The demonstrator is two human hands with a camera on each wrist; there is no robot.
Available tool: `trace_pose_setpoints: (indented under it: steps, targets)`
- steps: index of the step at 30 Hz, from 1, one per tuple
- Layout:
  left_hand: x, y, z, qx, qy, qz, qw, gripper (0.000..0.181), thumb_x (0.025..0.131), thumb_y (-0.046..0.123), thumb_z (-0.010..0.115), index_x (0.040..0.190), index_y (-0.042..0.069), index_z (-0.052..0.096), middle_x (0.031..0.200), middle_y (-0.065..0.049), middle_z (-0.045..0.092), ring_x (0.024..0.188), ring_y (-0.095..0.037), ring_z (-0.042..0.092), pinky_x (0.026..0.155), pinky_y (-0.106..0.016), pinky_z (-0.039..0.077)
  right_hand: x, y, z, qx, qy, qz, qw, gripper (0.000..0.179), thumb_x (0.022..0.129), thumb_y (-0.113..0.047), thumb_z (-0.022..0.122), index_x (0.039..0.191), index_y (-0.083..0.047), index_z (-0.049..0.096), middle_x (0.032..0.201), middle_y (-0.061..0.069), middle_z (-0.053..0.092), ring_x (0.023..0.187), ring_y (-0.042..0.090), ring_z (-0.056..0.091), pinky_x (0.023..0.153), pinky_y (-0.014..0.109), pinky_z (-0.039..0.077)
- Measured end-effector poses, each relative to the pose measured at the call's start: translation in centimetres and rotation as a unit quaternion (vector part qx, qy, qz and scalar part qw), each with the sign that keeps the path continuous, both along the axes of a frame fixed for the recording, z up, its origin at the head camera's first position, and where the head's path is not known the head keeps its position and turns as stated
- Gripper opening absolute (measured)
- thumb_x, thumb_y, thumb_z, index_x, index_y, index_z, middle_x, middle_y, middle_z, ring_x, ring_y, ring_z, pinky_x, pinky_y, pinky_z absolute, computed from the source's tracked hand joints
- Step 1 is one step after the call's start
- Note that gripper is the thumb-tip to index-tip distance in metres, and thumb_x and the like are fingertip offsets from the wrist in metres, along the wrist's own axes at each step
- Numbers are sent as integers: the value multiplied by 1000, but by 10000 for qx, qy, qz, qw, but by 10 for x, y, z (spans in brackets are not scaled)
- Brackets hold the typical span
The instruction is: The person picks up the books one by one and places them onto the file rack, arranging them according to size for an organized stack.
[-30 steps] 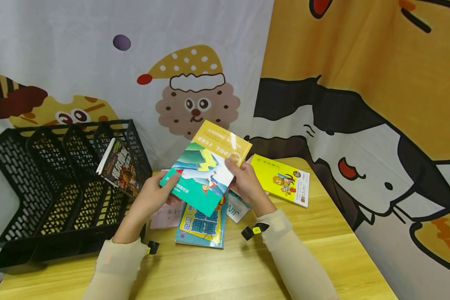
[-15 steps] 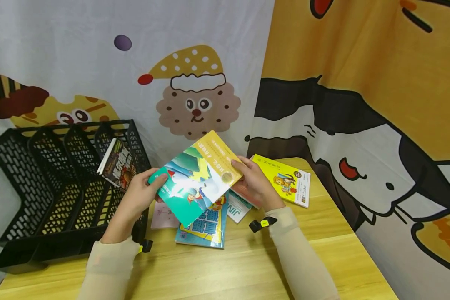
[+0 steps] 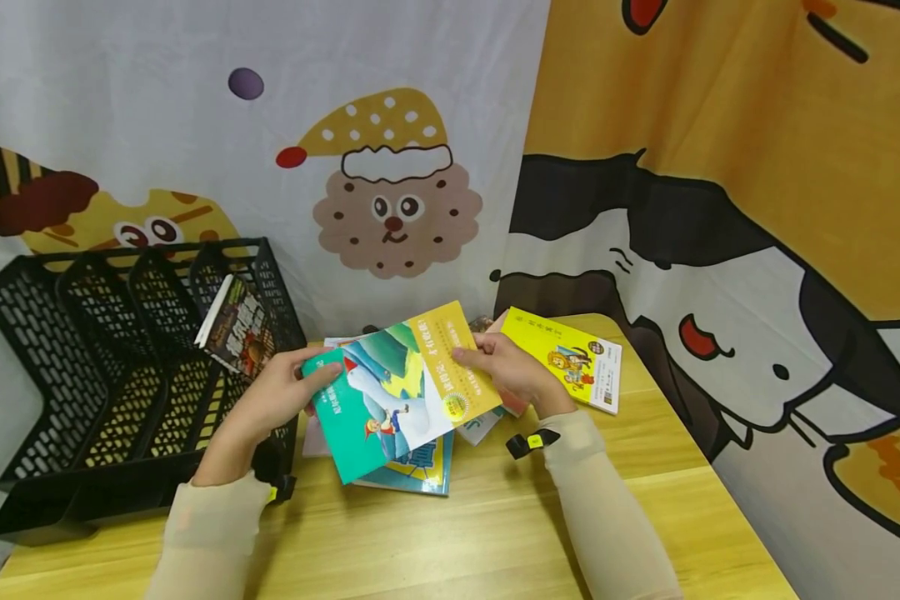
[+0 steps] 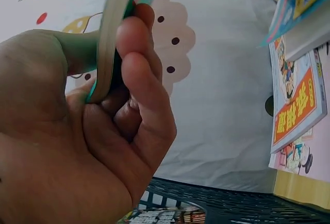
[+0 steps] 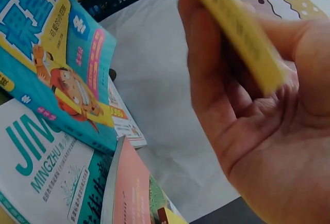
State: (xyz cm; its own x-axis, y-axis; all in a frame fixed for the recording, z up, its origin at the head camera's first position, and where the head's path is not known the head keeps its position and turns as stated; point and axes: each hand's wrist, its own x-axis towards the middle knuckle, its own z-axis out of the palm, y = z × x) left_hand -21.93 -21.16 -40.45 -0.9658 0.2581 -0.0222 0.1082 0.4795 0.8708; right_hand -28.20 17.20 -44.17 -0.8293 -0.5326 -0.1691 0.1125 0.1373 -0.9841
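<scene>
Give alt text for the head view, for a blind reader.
A left hand and right hand hold an illustrated yellow and green book above other books on a wood-grain table. A bright yellow book lies at right; a dark-covered book leans in a black file organizer at left.

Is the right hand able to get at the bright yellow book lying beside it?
Probably yes: the bright yellow book lies close by, its cover mostly uncovered. But the right hand is pinching the green-and-yellow book, so it would likely have to let go first.
</scene>
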Motion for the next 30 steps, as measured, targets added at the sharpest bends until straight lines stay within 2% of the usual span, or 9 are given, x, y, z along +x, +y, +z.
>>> trace_pose_setpoints:
  steps: [4,8,11,15,18,21,26,30]
  targets:
    - [-2,4,-4,80,147,484,9987,60,110,53,66,153,13,59,88,-8,79,63,-22,69,61,-35,60,1,-1,1,-222,25,-333,9992,48,112,-37,66,152,-9,64,127,17,77,103,25,82,86,36,68]
    - [-3,7,-5,153,239,807,9963,70,110,61,60,163,16,48,91,-11,80,66,-22,70,63,-35,60,2,-6,3,-543,-61,-698,9961,49,112,-37,67,151,-7,64,129,17,75,105,26,82,88,38,68]
    - [-3,9,-4,167,248,803,9963,73,112,63,54,165,13,45,97,-15,81,70,-20,74,65,-34,62,2,-10,4,-697,-39,-1105,9914,46,112,-37,67,149,-10,66,129,17,75,106,25,82,88,37,68]
    - [-3,14,-3,187,204,563,9980,69,115,58,51,165,11,46,107,-19,82,77,-22,77,68,-34,64,1,-15,5,-1002,-124,-1460,9841,45,112,-39,66,150,-15,65,135,17,75,112,26,81,92,37,67]
    - [-1,17,-3,198,296,478,9982,63,116,52,51,164,11,46,109,-20,80,79,-26,77,70,-36,64,1,-17,4,-1110,-321,-1409,9833,48,111,-42,66,153,-19,63,141,16,74,118,26,80,98,39,66]
    - [1,18,-2,239,502,590,9967,57,118,47,50,161,10,49,107,-22,78,78,-30,77,68,-36,64,2,-17,3,-966,-433,-1132,9879,48,111,-43,66,154,-21,63,144,14,73,123,27,79,101,40,65]
    - [3,14,1,279,785,755,9937,50,118,44,50,152,8,57,102,-23,77,74,-22,75,66,-32,62,2,-17,3,-681,-437,-721,9941,49,110,-38,71,155,-19,61,145,14,74,124,30,79,104,44,64]
    - [5,9,4,158,761,673,9947,49,118,46,51,152,11,59,103,-20,78,75,-15,74,69,-31,61,0,-15,4,-485,-450,-893,9938,51,107,-31,76,155,-24,59,142,15,75,120,32,80,107,48,63]
